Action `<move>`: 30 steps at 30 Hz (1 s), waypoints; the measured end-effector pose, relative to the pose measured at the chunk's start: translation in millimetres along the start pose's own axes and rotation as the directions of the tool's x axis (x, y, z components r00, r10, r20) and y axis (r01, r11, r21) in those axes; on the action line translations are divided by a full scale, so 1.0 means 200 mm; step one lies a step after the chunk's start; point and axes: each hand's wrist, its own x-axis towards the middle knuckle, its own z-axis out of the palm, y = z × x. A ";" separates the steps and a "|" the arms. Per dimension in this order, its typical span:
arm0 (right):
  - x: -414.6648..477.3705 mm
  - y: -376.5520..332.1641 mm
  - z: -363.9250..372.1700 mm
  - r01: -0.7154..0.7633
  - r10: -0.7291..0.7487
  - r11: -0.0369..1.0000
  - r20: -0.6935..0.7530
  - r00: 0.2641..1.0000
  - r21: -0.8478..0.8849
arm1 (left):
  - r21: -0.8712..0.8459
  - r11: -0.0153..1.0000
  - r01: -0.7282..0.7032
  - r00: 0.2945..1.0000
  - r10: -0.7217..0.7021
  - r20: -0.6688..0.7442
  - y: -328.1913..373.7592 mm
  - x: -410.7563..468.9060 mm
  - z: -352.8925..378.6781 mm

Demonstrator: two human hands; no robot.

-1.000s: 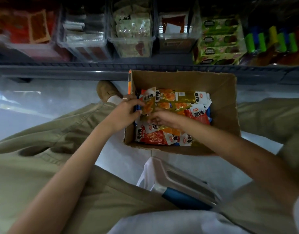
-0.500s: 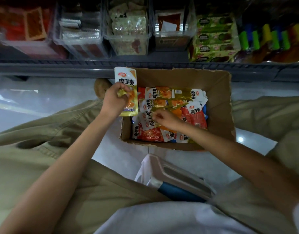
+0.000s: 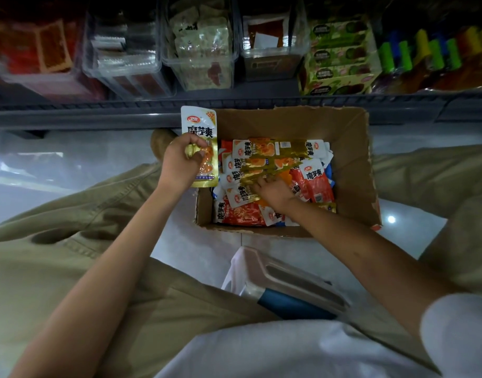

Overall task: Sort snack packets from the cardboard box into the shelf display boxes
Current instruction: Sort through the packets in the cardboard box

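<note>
Left hand [image 3: 180, 165] pinched one yellow packet [image 3: 199, 126] upright beside the left wall of the cardboard box [image 3: 351, 148], below the shelf bins [image 3: 199, 66]. Right hand [image 3: 275, 190] lay among loose packets [image 3: 313, 181] inside; grip not discernible. Risks: slick foil slipping from the pinch; rummaging flipping neighbours out.

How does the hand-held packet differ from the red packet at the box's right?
The held packet is gold, the red packet red. The held packet stands upright in the left hand, at the box edge; the red packet lies inside. Both have white tops with the same characters.
</note>
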 end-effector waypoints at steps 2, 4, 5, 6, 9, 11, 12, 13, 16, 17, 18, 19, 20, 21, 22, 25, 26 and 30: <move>0.00 0.00 0.01 0.030 -0.031 0.999 -0.010 0.999 -0.024 | 0.001 1.000 0.012 1.000 -0.012 0.005 -0.01 0.01 0.00; 0.00 0.03 0.03 0.050 -0.051 0.999 -0.027 0.998 -0.020 | 0.007 1.000 0.018 1.000 -0.018 0.007 -0.01 0.01 0.00; 0.00 0.04 0.03 0.061 -0.060 0.998 -0.039 0.997 0.003 | 0.015 1.000 0.015 1.000 -0.015 0.009 -0.01 0.01 0.00; -0.01 0.06 0.03 0.062 -0.059 0.997 -0.052 0.997 0.053 | 0.029 1.000 0.008 1.000 -0.008 0.014 -0.02 0.01 0.00; -0.08 0.12 -0.04 -0.048 0.094 0.926 -0.106 0.990 0.375 | 0.068 0.998 -0.002 0.999 -0.001 0.042 0.00 0.00 0.00; -0.13 0.17 -0.09 -0.146 0.275 0.779 -0.124 0.953 0.609 | 0.060 0.998 0.020 0.998 -0.024 0.057 0.01 -0.01 0.00; -0.16 0.19 -0.12 -0.181 0.374 0.653 -0.106 0.921 0.736 | 0.054 0.998 0.044 0.997 -0.047 0.060 0.02 -0.01 0.01; -0.19 0.21 -0.15 -0.196 0.463 0.494 -0.066 0.884 0.847 | 0.052 0.996 0.070 0.995 -0.073 0.065 0.03 -0.02 0.02; -0.27 0.23 -0.28 -0.124 0.619 0.170 -0.008 0.785 0.978 | 0.069 0.993 0.097 0.987 -0.105 0.119 0.08 -0.04 0.06; -0.29 0.21 -0.34 -0.091 0.630 0.160 -0.031 0.776 0.983 | 0.083 0.993 0.081 0.984 -0.093 0.152 0.11 -0.04 0.09; -0.31 0.19 -0.42 -0.051 0.622 0.166 -0.064 0.780 0.985 | 0.090 0.994 0.060 0.980 -0.076 0.186 0.14 -0.05 0.11; -0.33 0.16 -0.49 -0.011 0.603 0.181 -0.103 0.791 0.983 | 0.102 0.994 0.026 0.975 -0.048 0.219 0.19 -0.06 0.14; -0.35 0.12 -0.57 0.019 0.585 0.213 -0.143 0.798 0.977 | 0.109 0.994 -0.005 0.970 -0.021 0.243 0.23 -0.07 0.17; -0.37 0.08 -0.63 0.027 0.572 0.274 -0.186 0.799 0.961 | 0.104 0.994 -0.036 0.966 0.008 0.259 0.27 -0.09 0.19; -0.40 0.04 -0.68 0.028 0.559 0.360 -0.240 0.794 0.933 | 0.075 0.995 -0.069 0.964 0.047 0.262 0.31 -0.10 0.21; -0.46 -0.02 -0.76 0.026 0.501 0.596 -0.396 0.769 0.803 | -0.078 0.992 -0.096 0.971 0.110 0.210 0.44 -0.14 0.22; -0.48 -0.02 -0.78 0.029 0.492 0.641 -0.439 0.752 0.767 | -0.119 0.985 -0.123 0.970 0.144 0.196 0.47 -0.14 0.22; -0.53 0.04 -0.85 0.161 0.451 0.690 -0.594 0.666 0.705 | -0.196 0.960 -0.203 0.977 0.212 0.026 0.60 -0.10 0.18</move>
